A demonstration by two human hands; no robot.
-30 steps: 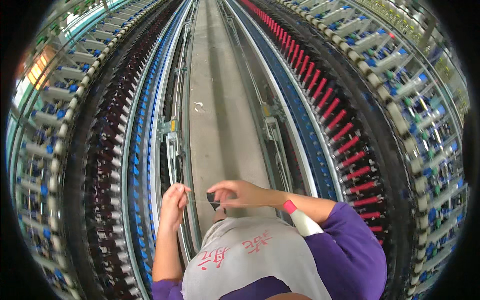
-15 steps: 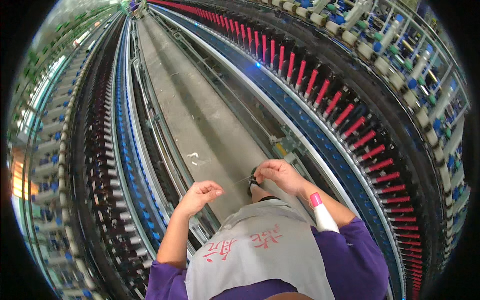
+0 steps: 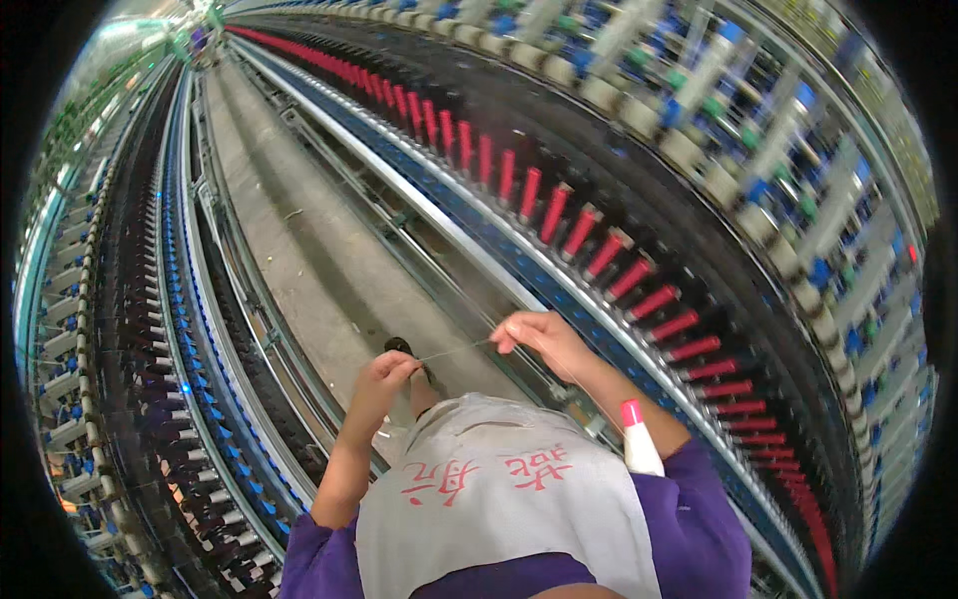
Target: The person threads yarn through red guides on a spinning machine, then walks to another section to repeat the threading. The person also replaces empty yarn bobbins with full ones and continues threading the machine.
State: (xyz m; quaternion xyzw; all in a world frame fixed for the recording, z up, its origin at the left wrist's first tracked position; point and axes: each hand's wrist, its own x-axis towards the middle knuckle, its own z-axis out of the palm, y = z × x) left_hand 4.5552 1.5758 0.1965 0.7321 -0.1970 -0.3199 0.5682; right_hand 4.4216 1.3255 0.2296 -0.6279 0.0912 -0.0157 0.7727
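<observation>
A thin pale thread [image 3: 451, 351] runs taut between my two hands in front of my apron [image 3: 519, 499]. My left hand [image 3: 383, 379] is closed, with thumb and fingertips pinching the thread's left end. Slightly higher and to the right, my right hand [image 3: 539, 333] grips the thread between its fingers. From there a strand trails back along my right forearm. Beside my right elbow is a bobbin of white yarn [image 3: 642, 447] with a pink tip, seemingly held against the purple sleeve; its lower end is hidden.
On the right a long spinning frame carries a curving row of red bobbins [image 3: 605, 256], with rollers [image 3: 659, 155] above them. Another machine with blue parts [image 3: 205, 384] lines the left. A concrete aisle [image 3: 299, 240] runs between them, and my shoe [image 3: 398, 345] stands on it.
My view has swung to the right. My left hand has closed into a pinch, and the thread now shows stretched between both hands. The bobbin stays by my right elbow.
</observation>
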